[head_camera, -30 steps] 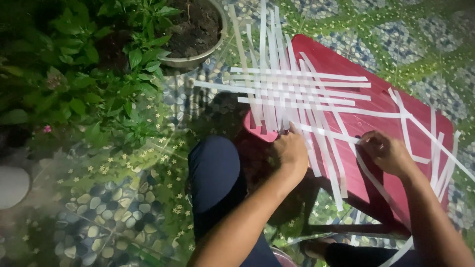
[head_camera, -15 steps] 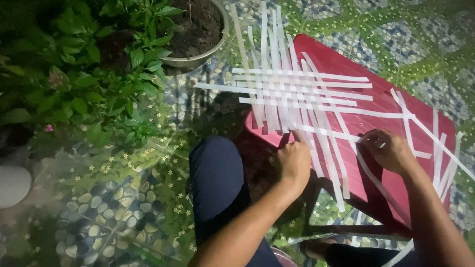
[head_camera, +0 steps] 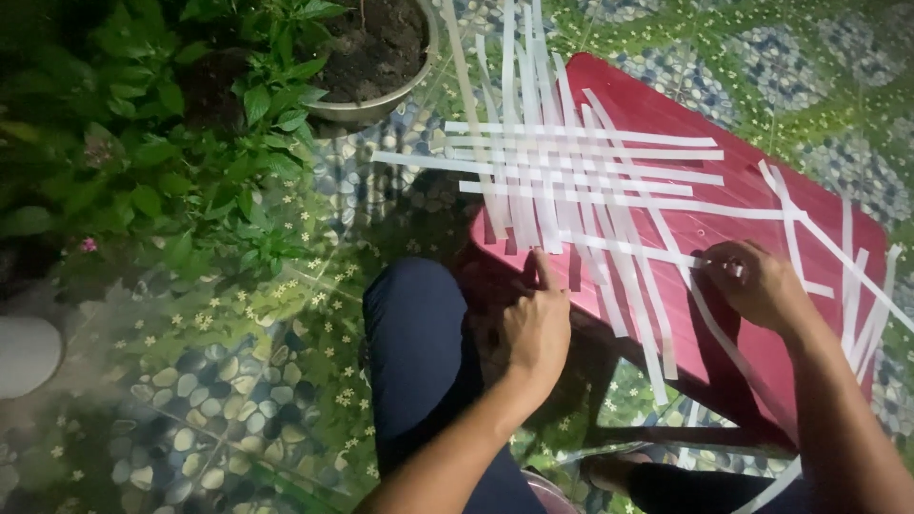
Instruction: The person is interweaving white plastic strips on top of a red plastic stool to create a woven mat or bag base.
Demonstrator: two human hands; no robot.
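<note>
We list: woven white strips (head_camera: 562, 171), crossed flat on the red desk (head_camera: 666, 109), ends overhanging its near edge. Our left hand (head_camera: 536, 328), forefinger stretched out, others curled, touches the strip ends there. Our right hand (head_camera: 757, 283) pinches one loose crosswise strip (head_camera: 619, 245). Potted plant (head_camera: 371, 57) beyond, on patterned floor (head_camera: 190, 381).

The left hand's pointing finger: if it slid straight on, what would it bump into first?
Most likely the near ends of the white strips woven on the red table; the left hand has its fingertip just short of them, though depth is hard to judge.
</note>
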